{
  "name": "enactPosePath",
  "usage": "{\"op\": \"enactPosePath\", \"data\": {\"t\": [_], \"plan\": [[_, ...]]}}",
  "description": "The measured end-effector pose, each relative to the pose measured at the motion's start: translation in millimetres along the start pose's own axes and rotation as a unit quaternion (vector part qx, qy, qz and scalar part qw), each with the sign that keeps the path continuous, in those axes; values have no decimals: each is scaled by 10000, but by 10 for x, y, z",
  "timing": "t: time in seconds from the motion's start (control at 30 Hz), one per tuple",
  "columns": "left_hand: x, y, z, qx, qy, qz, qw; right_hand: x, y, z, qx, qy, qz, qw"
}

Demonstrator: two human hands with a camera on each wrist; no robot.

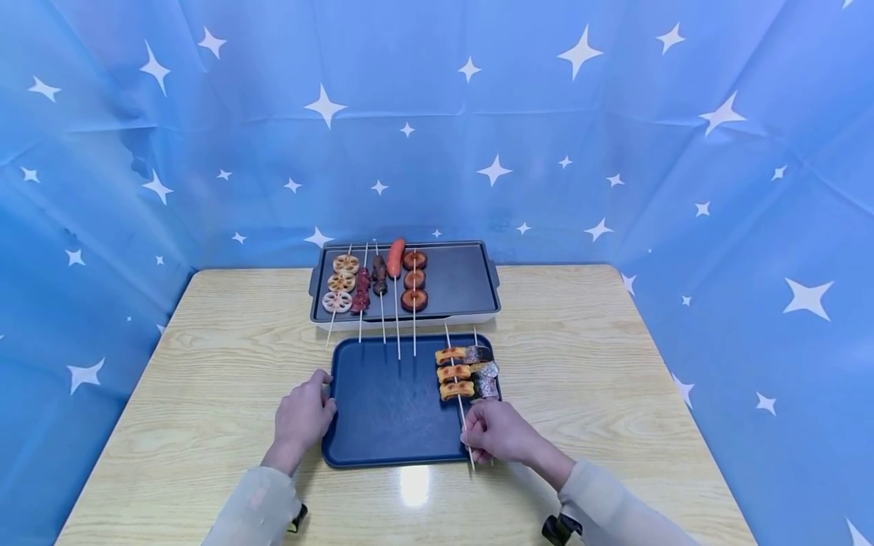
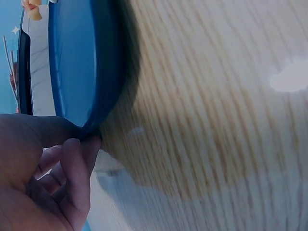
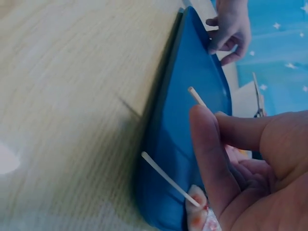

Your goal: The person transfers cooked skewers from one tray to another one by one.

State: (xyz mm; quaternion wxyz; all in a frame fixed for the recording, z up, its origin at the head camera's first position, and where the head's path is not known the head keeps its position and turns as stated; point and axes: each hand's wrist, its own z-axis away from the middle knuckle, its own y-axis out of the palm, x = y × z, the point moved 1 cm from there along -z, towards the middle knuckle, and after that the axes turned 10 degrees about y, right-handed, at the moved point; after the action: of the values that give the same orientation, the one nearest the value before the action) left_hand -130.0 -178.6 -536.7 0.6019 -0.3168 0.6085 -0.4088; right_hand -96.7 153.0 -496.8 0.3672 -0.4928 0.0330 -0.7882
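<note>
Between the thumb and fingers of my right hand [image 1: 498, 432] is the lower stick of a skewer of yellow, browned pieces [image 1: 455, 372]. It overlaps the tray's right side. In the right wrist view, the stick's end [image 3: 196, 96] pokes out past my fingertips. Right beside it, a fish skewer [image 1: 484, 377] with dark silvery skin lies at the right rim, its bare stick [image 3: 168, 178] free of my fingers. My left hand [image 1: 303, 413] pinches the left rim of the dark blue tray [image 2: 79, 57], thumb on top and fingers beneath.
Behind the tray stands a black grill pan [image 1: 457, 277]. Its left part carries skewers of lotus root [image 1: 341, 282], red meat [image 1: 362, 290], dark meat [image 1: 379, 274], a sausage [image 1: 396, 258] and round brown slices [image 1: 414, 280]. Their sticks point toward me, some over the tray's back rim.
</note>
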Motion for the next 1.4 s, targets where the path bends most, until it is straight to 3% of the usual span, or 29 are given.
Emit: {"op": "enactPosePath", "data": {"t": [0.27,0.63,0.93,1.4], "plan": [[-1,-11,-2,-18,-51,16,10000,1,36,-24,-167,150,228,9995],[5,5,7,-44,-22,-12,10000,-8,77,-79,-232,512,-154,9983],[1,5,11,-85,47,-8,10000,-45,122,-145,-564,347,518,9965],[-14,-1,15,-53,11,7,10000,17,152,-179,-569,378,843,9941]]}}
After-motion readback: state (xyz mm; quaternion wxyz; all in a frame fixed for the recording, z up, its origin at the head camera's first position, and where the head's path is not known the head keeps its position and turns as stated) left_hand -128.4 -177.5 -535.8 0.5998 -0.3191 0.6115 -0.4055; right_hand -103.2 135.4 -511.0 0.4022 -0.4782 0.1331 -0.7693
